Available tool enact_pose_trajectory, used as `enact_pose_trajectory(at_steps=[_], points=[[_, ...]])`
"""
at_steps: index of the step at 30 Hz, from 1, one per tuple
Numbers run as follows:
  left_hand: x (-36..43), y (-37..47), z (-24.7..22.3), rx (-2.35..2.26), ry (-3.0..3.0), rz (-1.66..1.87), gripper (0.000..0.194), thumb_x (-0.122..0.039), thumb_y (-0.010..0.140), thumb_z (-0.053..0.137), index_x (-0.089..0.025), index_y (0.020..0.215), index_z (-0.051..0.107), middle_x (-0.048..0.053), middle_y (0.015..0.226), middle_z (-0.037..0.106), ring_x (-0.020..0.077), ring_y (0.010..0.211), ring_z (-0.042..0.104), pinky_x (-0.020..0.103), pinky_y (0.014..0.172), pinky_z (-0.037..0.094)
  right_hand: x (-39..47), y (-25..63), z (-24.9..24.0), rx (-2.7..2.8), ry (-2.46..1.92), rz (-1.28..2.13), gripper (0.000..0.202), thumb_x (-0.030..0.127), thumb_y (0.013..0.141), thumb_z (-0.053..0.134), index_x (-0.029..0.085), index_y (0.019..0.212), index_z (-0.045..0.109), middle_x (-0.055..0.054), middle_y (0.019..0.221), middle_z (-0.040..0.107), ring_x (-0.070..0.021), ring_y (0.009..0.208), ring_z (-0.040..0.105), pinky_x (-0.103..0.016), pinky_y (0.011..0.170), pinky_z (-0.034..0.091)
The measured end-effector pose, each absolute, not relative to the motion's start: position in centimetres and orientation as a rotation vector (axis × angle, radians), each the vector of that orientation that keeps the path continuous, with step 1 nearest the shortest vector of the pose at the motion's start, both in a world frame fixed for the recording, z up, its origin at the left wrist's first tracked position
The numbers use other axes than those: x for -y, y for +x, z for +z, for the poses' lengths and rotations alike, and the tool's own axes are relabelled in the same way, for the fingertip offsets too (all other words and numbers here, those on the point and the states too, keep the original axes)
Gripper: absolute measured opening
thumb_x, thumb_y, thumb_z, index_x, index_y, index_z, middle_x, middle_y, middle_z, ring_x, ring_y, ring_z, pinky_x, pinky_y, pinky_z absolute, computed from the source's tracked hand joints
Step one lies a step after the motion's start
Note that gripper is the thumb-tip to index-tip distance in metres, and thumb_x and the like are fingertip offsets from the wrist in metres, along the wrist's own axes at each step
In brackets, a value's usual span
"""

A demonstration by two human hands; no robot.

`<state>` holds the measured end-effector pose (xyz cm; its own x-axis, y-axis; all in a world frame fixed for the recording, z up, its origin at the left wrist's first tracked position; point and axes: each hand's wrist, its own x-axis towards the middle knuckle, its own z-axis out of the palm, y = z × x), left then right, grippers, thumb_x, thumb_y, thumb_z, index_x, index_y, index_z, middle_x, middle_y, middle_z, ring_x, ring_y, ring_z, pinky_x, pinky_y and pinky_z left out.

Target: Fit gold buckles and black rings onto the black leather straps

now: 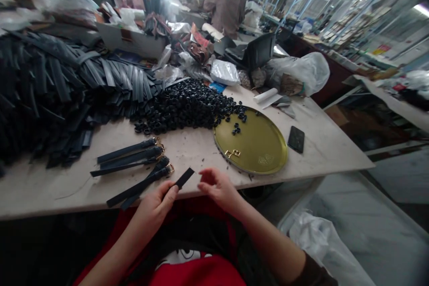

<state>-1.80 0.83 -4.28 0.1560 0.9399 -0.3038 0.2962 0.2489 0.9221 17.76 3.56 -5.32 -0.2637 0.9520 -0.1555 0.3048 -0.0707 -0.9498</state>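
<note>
My left hand (164, 197) pinches a short black strap (185, 178) at the table's front edge, its free end pointing up and to the right. Just right of that end is my right hand (216, 186), its fingers curled and apart, with nothing visible between them. Several black straps with gold buckles (134, 160) lie on the table left of my hands. Behind my right hand sits a round golden tray (258, 143), holding gold buckles (232, 153) near its front left and a few small black loops (236, 128).
A heap of small black loops (187, 105) lies behind the straps, beside a large pile of black strips (60, 85) at the left. A phone (296, 139) rests right of the tray. Plastic bags and scraps line the back; a person (228, 4) stands beyond.
</note>
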Motion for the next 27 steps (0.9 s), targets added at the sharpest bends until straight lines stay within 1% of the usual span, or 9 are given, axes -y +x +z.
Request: enact_pose_trajectory(at_steps=[2, 3, 6, 10, 15, 17, 21, 24, 27], points=[[-1.4, -1.9, -5.0, -1.377, 1.218, 0.681, 0.03, -0.047, 0.078, 0.045, -0.018, 0.077, 0.054, -0.005, 0.054, 0.046, 0.0099, 0.048, 0.041, 0.019, 0.044, 0.032, -6.0, 21.4, -4.9, 1.844, -1.605, 0.826, 0.015, 0.027, 0.079, 0.051, 0.017, 0.086, 0.057, -0.003, 0.08, 0.054, -0.0145, 0.074, 0.051, -0.028, 0.07, 0.039], [-1.6, -1.8, -5.3, -1.361, 1.189, 0.66, 0.031, -0.047, 0.079, 0.043, -0.018, 0.074, 0.051, -0.006, 0.05, 0.04, 0.0089, 0.044, 0.037, 0.019, 0.041, 0.029, -7.4, 23.1, -4.7, 1.933, -1.704, 0.647, 0.014, 0.025, 0.079, 0.049, 0.017, 0.084, 0.058, -0.005, 0.083, 0.054, -0.0151, 0.076, 0.051, -0.028, 0.072, 0.038], [-2.3, -1.1, -5.5, -1.316, 1.158, 0.577, 0.033, -0.048, 0.08, 0.038, -0.019, 0.066, 0.043, -0.008, 0.046, 0.035, 0.0076, 0.039, 0.031, 0.019, 0.038, 0.025, -11.0, 26.4, -4.5, 2.216, -1.864, 0.493, 0.016, 0.026, 0.077, 0.053, 0.017, 0.089, 0.06, -0.005, 0.086, 0.055, -0.0148, 0.076, 0.052, -0.026, 0.069, 0.037], [-2.9, -0.5, -5.1, -1.323, 1.218, 0.5, 0.033, -0.046, 0.08, 0.037, -0.019, 0.062, 0.042, -0.007, 0.048, 0.039, 0.0074, 0.039, 0.032, 0.019, 0.038, 0.025, -13.7, 27.1, -4.9, 2.405, -1.893, 0.574, 0.011, 0.026, 0.072, 0.058, 0.016, 0.078, 0.058, -0.005, 0.081, 0.056, -0.0146, 0.074, 0.05, -0.024, 0.063, 0.034], [-2.9, -0.6, -4.5, -1.346, 1.254, 0.498, 0.029, -0.041, 0.081, 0.035, -0.019, 0.065, 0.045, -0.007, 0.046, 0.04, 0.009, 0.039, 0.037, 0.021, 0.041, 0.029, -13.1, 26.2, -4.4, 2.21, -1.81, 0.638, 0.006, 0.019, 0.071, 0.054, 0.017, 0.068, 0.05, -0.001, 0.069, 0.053, -0.0124, 0.064, 0.046, -0.024, 0.059, 0.032], [-3.1, -0.2, -3.6, -1.365, 1.343, 0.562, 0.027, -0.038, 0.082, 0.037, -0.018, 0.067, 0.048, -0.005, 0.049, 0.044, 0.0103, 0.045, 0.042, 0.021, 0.046, 0.032, -11.8, 25.0, -3.8, 1.981, -1.716, 0.829, 0.009, 0.022, 0.072, 0.053, 0.018, 0.068, 0.046, 0.001, 0.065, 0.05, -0.0113, 0.06, 0.044, -0.024, 0.058, 0.032], [-3.5, 1.1, -1.6, -1.4, 1.504, 0.711, 0.025, -0.04, 0.081, 0.044, -0.017, 0.082, 0.055, -0.002, 0.068, 0.055, 0.0134, 0.064, 0.051, 0.023, 0.059, 0.038, -8.1, 20.7, -2.5, 1.508, -1.362, 1.464, 0.021, 0.032, 0.071, 0.058, 0.019, 0.069, 0.042, 0.004, 0.061, 0.048, -0.0094, 0.055, 0.044, -0.023, 0.055, 0.034], [-3.0, 1.7, -0.9, -1.451, 1.568, 0.764, 0.024, -0.04, 0.081, 0.045, -0.017, 0.079, 0.055, -0.003, 0.065, 0.053, 0.0127, 0.062, 0.049, 0.023, 0.057, 0.037, -5.6, 17.5, -1.9, 1.337, -1.207, 1.626, 0.025, 0.034, 0.069, 0.062, 0.019, 0.068, 0.043, 0.006, 0.058, 0.046, -0.0079, 0.052, 0.042, -0.022, 0.053, 0.032], [-1.4, 1.5, -0.9, -1.576, 1.657, 0.791, 0.021, -0.035, 0.082, 0.044, -0.018, 0.074, 0.053, -0.003, 0.063, 0.053, 0.0124, 0.06, 0.05, 0.023, 0.057, 0.036, -3.9, 15.7, -2.2, 1.215, -1.128, 1.724, 0.026, 0.035, 0.068, 0.065, 0.018, 0.069, 0.045, 0.006, 0.058, 0.046, -0.0073, 0.053, 0.042, -0.022, 0.054, 0.032]])
